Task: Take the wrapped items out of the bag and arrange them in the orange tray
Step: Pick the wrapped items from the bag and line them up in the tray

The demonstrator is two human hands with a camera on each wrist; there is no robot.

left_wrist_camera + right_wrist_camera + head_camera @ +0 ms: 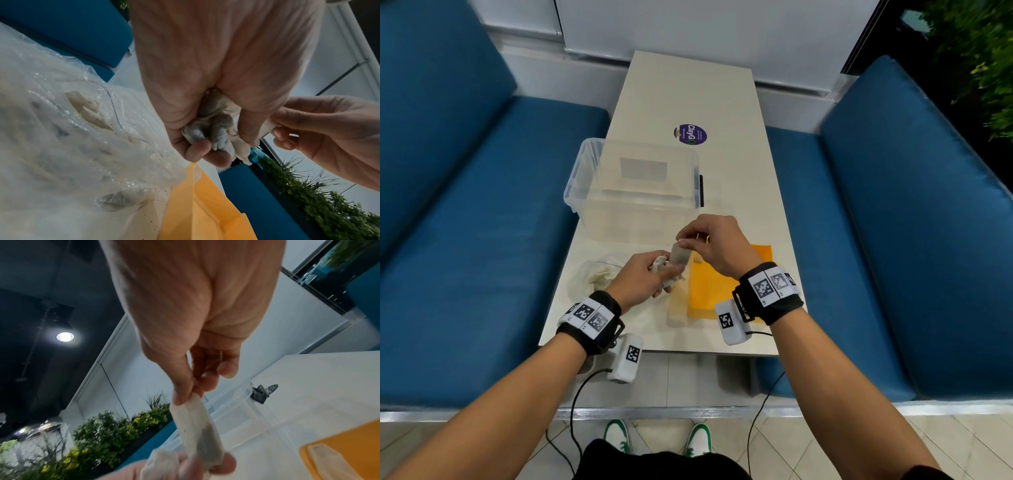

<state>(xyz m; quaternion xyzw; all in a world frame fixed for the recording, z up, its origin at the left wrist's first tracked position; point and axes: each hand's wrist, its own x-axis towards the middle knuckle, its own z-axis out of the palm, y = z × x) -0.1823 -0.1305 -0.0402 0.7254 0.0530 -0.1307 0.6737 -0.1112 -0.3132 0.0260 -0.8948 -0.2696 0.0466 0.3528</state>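
Observation:
My left hand [664,274] grips a small bunch of pale paper-wrapped items [216,129] just left of the orange tray [712,284]. My right hand [683,241] pinches the top end of one flat wrapped item [681,255] between thumb and fingertips; its lower end still sits against the left hand's fingers [197,426]. A crumpled clear plastic bag [599,274] lies on the table left of the left hand, with more wrapped pieces showing through it [88,110]. One wrapped item [329,457] lies in the orange tray [353,439].
An empty clear plastic bin [633,178] stands on the table right behind the hands. A purple round sticker [690,134] is on the tabletop beyond it. Blue bench seats [465,240] flank the narrow white table [688,85].

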